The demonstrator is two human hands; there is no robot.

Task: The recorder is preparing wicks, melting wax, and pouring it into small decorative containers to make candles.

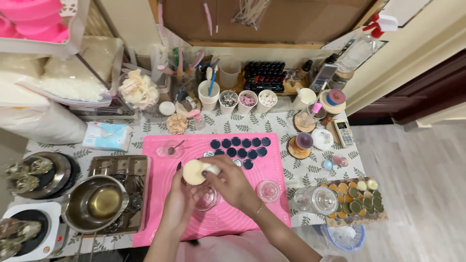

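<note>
Silicone mat (272, 213) mid-table, dark lids (241, 147) on it — pot (95, 203) left, jar (318, 200) right, cups (247, 101) behind.

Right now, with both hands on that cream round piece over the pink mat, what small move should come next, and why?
Probably lower the cream round piece toward the small glass bowl: the left hand and right hand hold it just above that bowl on the pink mat.
</note>
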